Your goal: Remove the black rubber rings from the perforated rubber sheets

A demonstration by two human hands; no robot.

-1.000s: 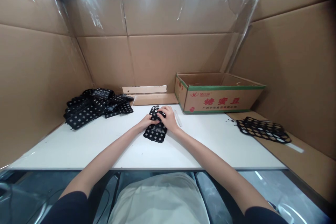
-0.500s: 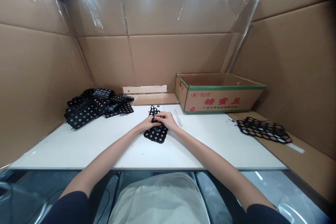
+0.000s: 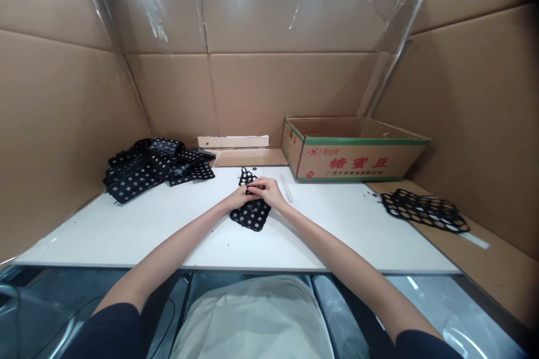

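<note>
Both hands meet over a black fabric piece with pale polka dots [image 3: 251, 217] at the middle of the white table [image 3: 189, 241]. My left hand [image 3: 238, 197] pinches the fabric from the left side. From the right, my right hand [image 3: 268, 190] has its fingers closed on the same piece, with the fingertips touching the left hand. Above the hands, the far end of the piece shows larger open holes, like netting. What lies right under the fingertips is hidden. A slim whitish tool [image 3: 287, 188] rests just right of my right hand.
A heap of black dotted fabric [image 3: 138, 176] lies at the left. An open cardboard box [image 3: 357, 160] with green edges stands at the back right. Black holed netting pieces [image 3: 421, 212] lie at the right over a cardboard sheet [image 3: 501, 269]. Cardboard walls [image 3: 295, 84] enclose the table.
The view has shifted slightly. Both hands keep their hold on the dotted fabric, with only a tiny shift of the fingers.
</note>
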